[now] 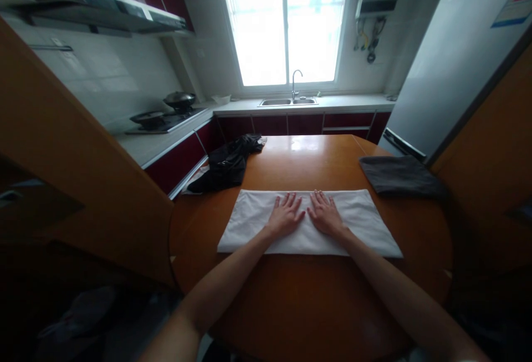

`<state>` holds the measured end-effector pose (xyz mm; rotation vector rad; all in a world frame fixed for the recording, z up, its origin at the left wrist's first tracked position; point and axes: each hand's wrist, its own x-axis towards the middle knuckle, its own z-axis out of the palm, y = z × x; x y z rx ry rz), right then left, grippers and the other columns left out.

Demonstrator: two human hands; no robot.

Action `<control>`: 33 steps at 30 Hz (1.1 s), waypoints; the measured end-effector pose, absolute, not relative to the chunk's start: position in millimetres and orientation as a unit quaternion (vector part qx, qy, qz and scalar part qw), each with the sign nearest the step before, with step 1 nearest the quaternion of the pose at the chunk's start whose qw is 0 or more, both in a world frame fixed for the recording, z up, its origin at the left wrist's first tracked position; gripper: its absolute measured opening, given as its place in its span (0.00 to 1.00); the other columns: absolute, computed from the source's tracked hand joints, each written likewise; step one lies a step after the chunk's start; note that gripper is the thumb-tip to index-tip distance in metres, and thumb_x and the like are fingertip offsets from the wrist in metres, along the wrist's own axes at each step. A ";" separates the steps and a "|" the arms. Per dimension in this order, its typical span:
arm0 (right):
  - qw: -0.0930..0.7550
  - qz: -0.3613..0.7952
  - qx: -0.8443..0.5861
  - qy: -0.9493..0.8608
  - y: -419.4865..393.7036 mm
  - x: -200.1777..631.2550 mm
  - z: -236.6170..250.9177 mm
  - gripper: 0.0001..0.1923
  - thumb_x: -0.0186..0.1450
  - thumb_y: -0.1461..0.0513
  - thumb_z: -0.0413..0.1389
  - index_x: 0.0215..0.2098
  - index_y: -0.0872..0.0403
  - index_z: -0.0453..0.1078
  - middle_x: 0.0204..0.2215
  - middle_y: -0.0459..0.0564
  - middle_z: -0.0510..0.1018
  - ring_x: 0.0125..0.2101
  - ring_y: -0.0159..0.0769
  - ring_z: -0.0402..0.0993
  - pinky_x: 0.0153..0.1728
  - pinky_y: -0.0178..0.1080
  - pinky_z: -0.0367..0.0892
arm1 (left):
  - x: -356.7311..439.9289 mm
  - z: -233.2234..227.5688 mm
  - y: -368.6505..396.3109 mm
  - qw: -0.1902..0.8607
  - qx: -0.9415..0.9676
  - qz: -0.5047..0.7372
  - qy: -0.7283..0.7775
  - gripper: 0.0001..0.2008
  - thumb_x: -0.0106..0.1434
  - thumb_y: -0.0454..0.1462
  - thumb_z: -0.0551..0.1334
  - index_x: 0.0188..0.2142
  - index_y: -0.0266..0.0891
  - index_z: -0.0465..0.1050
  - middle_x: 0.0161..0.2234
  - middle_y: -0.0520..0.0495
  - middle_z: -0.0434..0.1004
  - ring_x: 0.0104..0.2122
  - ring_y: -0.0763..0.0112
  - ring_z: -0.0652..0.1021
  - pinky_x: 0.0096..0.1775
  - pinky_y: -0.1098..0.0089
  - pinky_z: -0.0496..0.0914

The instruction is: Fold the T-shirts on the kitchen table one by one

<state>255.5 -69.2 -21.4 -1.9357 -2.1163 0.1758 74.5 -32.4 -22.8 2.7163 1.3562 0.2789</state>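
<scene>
A white cloth [245, 223], folded into a long flat rectangle with light wrinkles, lies across the wooden table [316, 306]. My left hand [286, 215] rests flat on its middle with the fingers spread. Close beside it, my right hand [325, 213] also presses flat on the cloth, fingers apart. A small gap of white cloth shows between the two hands. Both palms face down, and neither hand grips anything. Whether the cloth is a towel, a garment or a pillowcase, I cannot tell.
Black clothing [228, 165] lies crumpled at the table's far left. A folded dark grey cloth [401, 176] sits at the right. Behind are a sink [276, 102] under a window, a stove with pans [179, 100], and a fridge [449, 68].
</scene>
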 end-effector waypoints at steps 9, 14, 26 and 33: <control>0.111 0.045 -0.695 -0.709 -66.4 280.5 -25.4 0.35 0.74 0.49 0.40 0.73 0.59 0.51 0.73 0.60 0.48 0.72 0.48 0.40 0.69 0.58 0.36 | 23.1 -10.4 -1.9 0.032 0.848 0.072 0.525 0.32 0.74 0.54 0.45 0.72 0.44 0.53 0.73 0.41 0.48 0.72 0.50 0.48 0.67 0.41 0.43; 0.084 0.019 -0.754 -0.652 -70.1 341.3 -32.3 0.35 0.75 0.48 0.36 0.73 0.58 0.50 0.73 0.58 0.47 0.72 0.48 0.40 0.68 0.61 0.36 | -43.3 -7.0 24.3 0.041 0.802 0.047 0.594 0.31 0.75 0.52 0.43 0.72 0.43 0.53 0.73 0.41 0.48 0.72 0.50 0.49 0.68 0.42 0.43; 0.187 -0.048 -0.793 -0.577 -81.0 342.8 -5.5 0.32 0.76 0.54 0.37 0.72 0.61 0.52 0.73 0.62 0.49 0.72 0.46 0.40 0.69 0.57 0.38 | 3.9 1.5 4.1 -0.024 0.839 0.109 0.532 0.31 0.76 0.49 0.42 0.72 0.38 0.54 0.72 0.38 0.49 0.72 0.51 0.51 0.66 0.39 0.47; 0.165 0.061 -0.670 -0.721 -94.1 266.5 -10.3 0.32 0.74 0.52 0.43 0.72 0.57 0.53 0.73 0.58 0.49 0.72 0.44 0.41 0.69 0.55 0.37 | 74.6 -18.0 -48.1 0.022 0.921 0.079 0.380 0.30 0.75 0.51 0.47 0.71 0.45 0.55 0.73 0.43 0.48 0.72 0.52 0.51 0.67 0.43 0.49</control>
